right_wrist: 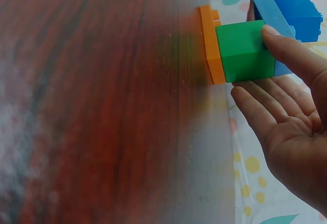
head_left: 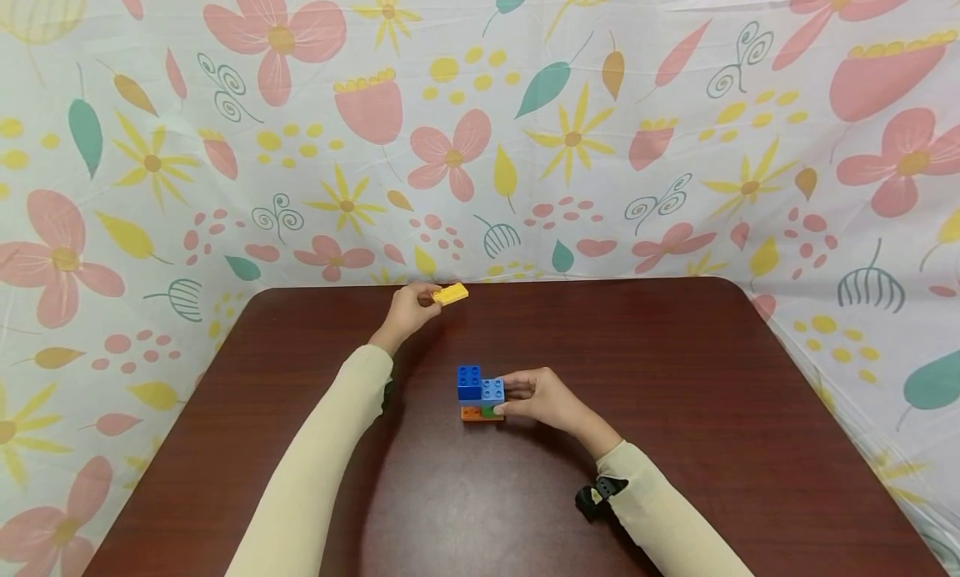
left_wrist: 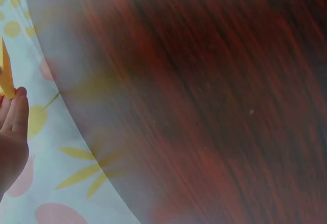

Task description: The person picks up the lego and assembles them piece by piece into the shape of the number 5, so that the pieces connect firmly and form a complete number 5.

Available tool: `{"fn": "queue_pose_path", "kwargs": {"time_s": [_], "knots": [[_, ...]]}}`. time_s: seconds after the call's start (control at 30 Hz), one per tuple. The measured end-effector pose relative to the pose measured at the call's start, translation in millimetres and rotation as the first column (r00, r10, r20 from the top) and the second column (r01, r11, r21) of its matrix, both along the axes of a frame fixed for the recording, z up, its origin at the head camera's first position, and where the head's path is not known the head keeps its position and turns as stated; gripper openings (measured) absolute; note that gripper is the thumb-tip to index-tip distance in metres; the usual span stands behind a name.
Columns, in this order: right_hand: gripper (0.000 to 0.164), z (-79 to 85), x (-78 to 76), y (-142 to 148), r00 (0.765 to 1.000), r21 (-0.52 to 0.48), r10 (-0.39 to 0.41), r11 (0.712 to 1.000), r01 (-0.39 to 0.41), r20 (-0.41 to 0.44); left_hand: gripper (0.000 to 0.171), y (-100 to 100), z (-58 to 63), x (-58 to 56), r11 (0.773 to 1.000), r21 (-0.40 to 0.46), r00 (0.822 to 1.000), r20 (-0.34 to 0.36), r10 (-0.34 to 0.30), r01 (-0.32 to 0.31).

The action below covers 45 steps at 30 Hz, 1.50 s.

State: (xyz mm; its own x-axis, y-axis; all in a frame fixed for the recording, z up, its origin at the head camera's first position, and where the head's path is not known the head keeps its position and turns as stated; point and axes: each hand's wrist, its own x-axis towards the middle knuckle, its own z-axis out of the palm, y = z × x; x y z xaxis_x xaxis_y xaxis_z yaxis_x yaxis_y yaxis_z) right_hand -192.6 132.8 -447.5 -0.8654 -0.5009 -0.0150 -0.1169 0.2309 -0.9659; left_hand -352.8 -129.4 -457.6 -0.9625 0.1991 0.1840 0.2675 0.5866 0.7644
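Note:
Near the table's far edge, my left hand (head_left: 408, 310) pinches a yellow building brick (head_left: 451, 294); at the left border of the left wrist view only part of that brick (left_wrist: 6, 73) shows. My right hand (head_left: 551, 400) grips the right side of a small stack of toy building bricks in the middle of the table. An orange plate (head_left: 472, 417) forms its base, with a green brick (right_wrist: 245, 52) on it. A light blue piece (head_left: 492, 389) lies across the green one, and a dark blue brick (head_left: 469, 382) sits on its left end. The right thumb (right_wrist: 288, 50) lies against the stack.
The dark reddish-brown table (head_left: 675, 377) has rounded far corners. Behind it hangs a white cloth (head_left: 510, 218) printed with flowers and leaves. A black wrist strap (head_left: 600, 495) with a device is on the right forearm.

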Motion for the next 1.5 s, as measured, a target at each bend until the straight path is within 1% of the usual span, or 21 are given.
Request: {"fn": "queue_pose_path", "kwargs": {"time_s": [0.1,0.3,0.5,0.73,0.87,1.1,1.17,1.27,1.37,1.5], "knots": [[0.036,0.5,0.2,0.2,1.0,0.001,0.002,1.0,-0.002,-0.002,0.034,-0.5,3.1,2.8,1.0,0.002,0.999,-0.029,-0.023,0.023],[0.036,1.8,0.2,0.1,1.0,0.006,0.001,1.0,-0.001,-0.012,0.034,-1.0,11.0,10.4,0.996,0.033,0.995,-0.059,-0.076,0.078],[0.037,2.8,-0.1,-0.5,1.0,0.011,0.001,1.0,0.0,-0.021,0.032,-1.4,15.3,17.9,0.994,0.017,0.988,-0.115,-0.106,0.109],[0.036,4.1,0.1,-1.7,0.999,0.02,-0.001,1.0,0.001,-0.033,0.032,-0.6,22.5,30.8,0.989,0.033,0.978,-0.154,-0.139,0.146],[0.036,-1.1,-2.5,-1.3,0.999,0.023,0.001,1.0,0.0,-0.036,0.032,1.1,28.4,40.2,0.983,0.054,0.971,-0.174,-0.165,0.177],[0.037,-27.4,-13.9,1.3,1.0,0.017,-0.012,1.0,0.012,-0.028,0.033,2.8,36.6,60.7,0.96,0.112,0.952,-0.197,-0.233,0.258],[0.038,-29.3,-14.7,1.9,0.999,0.016,-0.017,1.0,0.017,-0.03,0.032,2.8,38.5,66.6,0.954,0.11,0.945,-0.21,-0.253,0.28],[0.039,-29.8,-14.9,2.7,0.999,0.009,-0.018,1.0,0.018,-0.028,0.031,2.6,41.8,74.6,0.943,0.097,0.926,-0.246,-0.286,0.317],[0.04,-28.4,-14.2,4.0,0.999,0.003,-0.012,1.0,0.012,-0.033,0.031,2.1,44.8,81.4,0.937,0.078,0.909,-0.28,-0.307,0.341],[0.039,-28.1,-13.6,4.7,0.999,0.001,-0.005,1.0,0.005,-0.032,0.031,1.4,47.3,90.1,0.927,0.068,0.896,-0.29,-0.337,0.37]]}}
